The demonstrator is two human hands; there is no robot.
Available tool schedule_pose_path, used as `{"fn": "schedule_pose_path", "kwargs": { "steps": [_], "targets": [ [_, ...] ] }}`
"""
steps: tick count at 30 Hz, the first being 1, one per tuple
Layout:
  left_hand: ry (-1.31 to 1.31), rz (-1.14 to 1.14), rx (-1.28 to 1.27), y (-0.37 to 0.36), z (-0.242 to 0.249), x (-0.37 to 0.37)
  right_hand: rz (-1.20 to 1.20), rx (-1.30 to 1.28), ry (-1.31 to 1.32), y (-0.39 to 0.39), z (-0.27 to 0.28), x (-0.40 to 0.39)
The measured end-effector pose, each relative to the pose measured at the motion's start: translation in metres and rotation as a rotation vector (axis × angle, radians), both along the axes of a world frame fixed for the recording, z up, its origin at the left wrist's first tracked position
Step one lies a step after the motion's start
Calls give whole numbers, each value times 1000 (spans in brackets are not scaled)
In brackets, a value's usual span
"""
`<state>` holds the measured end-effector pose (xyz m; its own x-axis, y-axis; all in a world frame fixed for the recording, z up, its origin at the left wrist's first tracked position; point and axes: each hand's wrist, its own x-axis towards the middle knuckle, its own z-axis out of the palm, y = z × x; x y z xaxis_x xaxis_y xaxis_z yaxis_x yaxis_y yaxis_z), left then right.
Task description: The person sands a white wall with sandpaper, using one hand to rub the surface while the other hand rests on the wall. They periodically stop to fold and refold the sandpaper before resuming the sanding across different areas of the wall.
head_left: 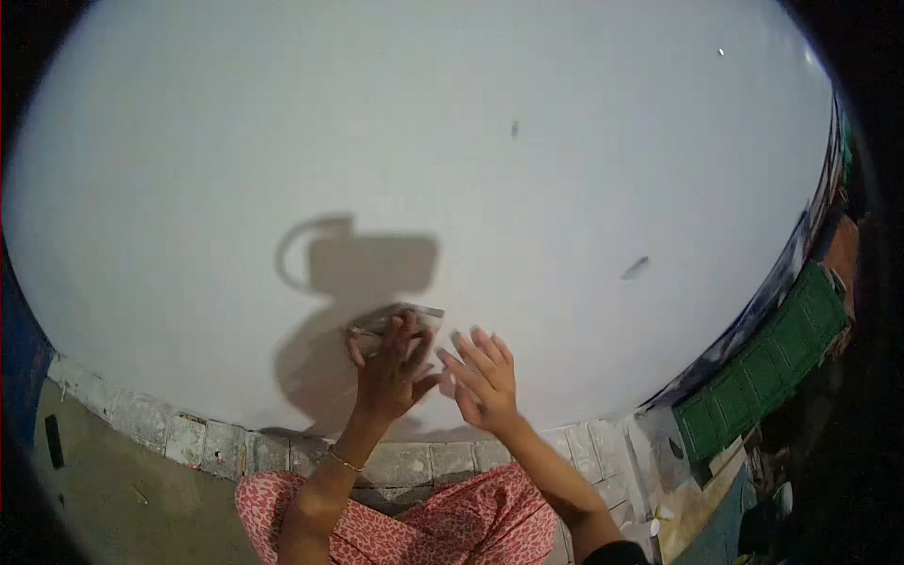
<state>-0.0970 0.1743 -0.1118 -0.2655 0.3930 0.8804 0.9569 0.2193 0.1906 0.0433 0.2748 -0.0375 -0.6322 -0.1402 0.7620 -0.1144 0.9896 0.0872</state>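
Sandpaper (400, 323) lies crosswise on wall (471, 141), left hand (391, 367) pressing it.

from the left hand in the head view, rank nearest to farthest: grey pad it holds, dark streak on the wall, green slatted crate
1. grey pad, under the left hand
2. dark streak, up right on the white wall
3. green slatted crate, far right edge

Both forearms reach up and forward, close together. The left hand (389, 369) is raised, its fingers curled in a grip; the right hand (482, 374) is beside it, fingers spread flat.
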Motion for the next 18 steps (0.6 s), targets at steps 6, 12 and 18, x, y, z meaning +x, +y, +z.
{"fn": "schedule_pose_path", "kwargs": {
  "steps": [6,12,18],
  "targets": [
    [-119,449,489,-44,29,-57,7,-1102,-365,17,-169,80],
    [-99,371,505,-24,23,-32,280,-2111,-560,35,-245,81],
    [127,444,376,-37,26,-60,272,-2155,-337,39,-237,74]
  ]
}}
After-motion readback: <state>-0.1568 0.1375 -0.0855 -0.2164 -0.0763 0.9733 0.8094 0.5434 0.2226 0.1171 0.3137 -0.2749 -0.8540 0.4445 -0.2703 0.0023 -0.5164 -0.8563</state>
